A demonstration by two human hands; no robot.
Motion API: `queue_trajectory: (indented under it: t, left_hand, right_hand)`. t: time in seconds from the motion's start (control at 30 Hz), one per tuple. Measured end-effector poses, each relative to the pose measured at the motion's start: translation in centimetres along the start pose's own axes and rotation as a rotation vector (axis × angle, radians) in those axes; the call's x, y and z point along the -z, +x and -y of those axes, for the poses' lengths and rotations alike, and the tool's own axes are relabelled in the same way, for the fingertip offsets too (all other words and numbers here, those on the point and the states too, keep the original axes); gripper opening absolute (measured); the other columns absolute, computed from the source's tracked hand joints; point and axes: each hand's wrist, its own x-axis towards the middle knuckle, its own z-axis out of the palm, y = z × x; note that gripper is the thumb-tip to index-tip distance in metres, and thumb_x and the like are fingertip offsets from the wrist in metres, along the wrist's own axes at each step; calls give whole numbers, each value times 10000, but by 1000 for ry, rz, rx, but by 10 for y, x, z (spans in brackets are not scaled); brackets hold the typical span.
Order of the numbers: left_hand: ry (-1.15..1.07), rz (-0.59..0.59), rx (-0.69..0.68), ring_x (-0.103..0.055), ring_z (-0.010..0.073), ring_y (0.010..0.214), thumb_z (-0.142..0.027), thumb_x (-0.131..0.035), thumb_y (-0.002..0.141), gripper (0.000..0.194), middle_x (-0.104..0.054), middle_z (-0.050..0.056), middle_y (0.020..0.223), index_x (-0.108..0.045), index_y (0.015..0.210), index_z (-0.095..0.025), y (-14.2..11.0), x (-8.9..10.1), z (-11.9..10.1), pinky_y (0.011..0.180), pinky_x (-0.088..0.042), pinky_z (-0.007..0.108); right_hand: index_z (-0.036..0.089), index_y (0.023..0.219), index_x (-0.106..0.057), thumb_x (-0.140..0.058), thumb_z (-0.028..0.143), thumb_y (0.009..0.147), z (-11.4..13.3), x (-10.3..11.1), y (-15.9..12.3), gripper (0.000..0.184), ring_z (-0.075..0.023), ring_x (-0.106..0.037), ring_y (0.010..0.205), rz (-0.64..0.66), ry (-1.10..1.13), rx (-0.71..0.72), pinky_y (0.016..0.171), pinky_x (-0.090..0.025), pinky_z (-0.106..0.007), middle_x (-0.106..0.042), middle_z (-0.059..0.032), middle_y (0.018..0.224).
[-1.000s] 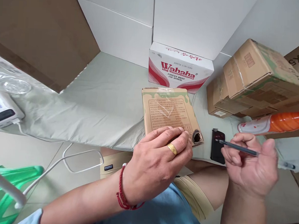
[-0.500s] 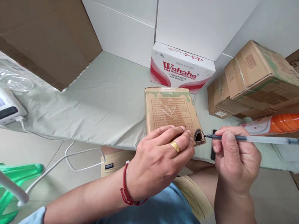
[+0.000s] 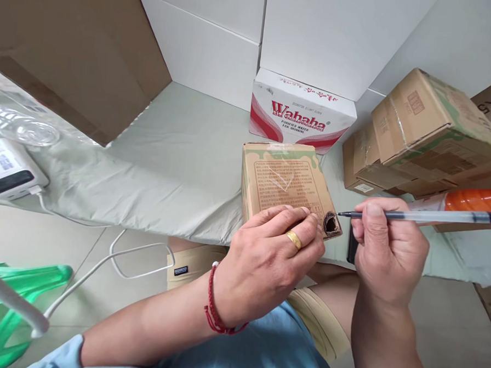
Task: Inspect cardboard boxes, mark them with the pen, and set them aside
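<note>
Cardboard box (image 3: 289, 178) looks stiff, light, best held by its sides (image 3: 246, 187); my left hand (image 3: 272, 254) lies flat atop, right hand (image 3: 392, 249) pinching a pen (image 3: 437, 216).

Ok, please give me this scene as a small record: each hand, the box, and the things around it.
Left hand: rests on near part of cardboard box; thumb hidden
Right hand: holds pen, tip close to hole; contact unclear
Cardboard box: hole in near right corner
Behind: Wahaha carton
Right: stacked cartons, orange bottle, dark object partly hidden
Left: white device with cable
</note>
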Motion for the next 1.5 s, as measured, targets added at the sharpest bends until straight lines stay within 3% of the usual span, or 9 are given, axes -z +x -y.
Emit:
queue_trajectory:
  t: [0.13, 0.27, 0.4, 0.5, 0.7, 0.87, 1.5]
  left_hand:
    - [-3, 0, 2, -768, 207, 1158, -134, -627, 1097, 164, -855, 31, 1203, -784, 1143, -144, 0, 0, 0, 1037, -573, 359]
    - [5, 8, 4, -767, 198, 1170, -135, -615, 1103, 176, -854, 28, 1219, -783, 1149, -160, -1, 0, 0, 1038, -577, 353]
    - [12, 7, 4, -766, 197, 1169, -127, -608, 1102, 186, -853, 33, 1221, -785, 1153, -154, 0, 0, 0, 1039, -581, 356]
    - [11, 2, 3, -766, 192, 1165, -125, -606, 1104, 190, -854, 28, 1219, -788, 1148, -156, 0, 0, 0, 1042, -586, 355]
    - [6, -15, -5, -767, 205, 1160, -116, -638, 1087, 163, -853, 24, 1203, -789, 1144, -139, 0, -1, 1, 1025, -587, 358]
    - [5, -13, -4, -766, 208, 1166, -121, -637, 1090, 164, -852, 21, 1208, -788, 1149, -146, -1, -2, 1, 1038, -582, 356]
    - [3, -16, -2, -771, 211, 1166, -121, -633, 1092, 167, -853, 23, 1215, -789, 1149, -142, -1, -1, 1, 1032, -590, 361]
  right_hand:
    - [211, 934, -706, -638, 441, 1120, -1, -1, 1, 303, -99, -525, 576, 82, 25, -9, 568, -451, -241, -575, 35, 693]
    - [214, 941, -698, -631, 440, 1123, 0, -1, 1, 298, -99, -519, 579, 7, -7, 9, 559, -436, -237, -581, 34, 693]
    - [209, 940, -705, -636, 427, 1122, 2, -2, 2, 292, -95, -541, 578, 38, -30, 14, 568, -450, -229, -591, 35, 690]
    - [208, 943, -701, -642, 413, 1119, 2, -3, 1, 277, -89, -532, 558, -33, -43, 49, 557, -441, -225, -587, 43, 677]
    - [210, 933, -711, -640, 343, 1118, 5, -3, -7, 239, -95, -564, 574, 71, 14, 50, 584, -479, -228, -600, 42, 678]
    - [210, 940, -713, -640, 333, 1117, 5, -4, -10, 228, -93, -571, 571, 30, 39, 49, 579, -475, -222, -598, 46, 668]
    - [202, 888, -710, -639, 279, 1109, 9, 0, -15, 244, -76, -518, 538, 65, 79, 16, 545, -440, -214, -563, 53, 641]
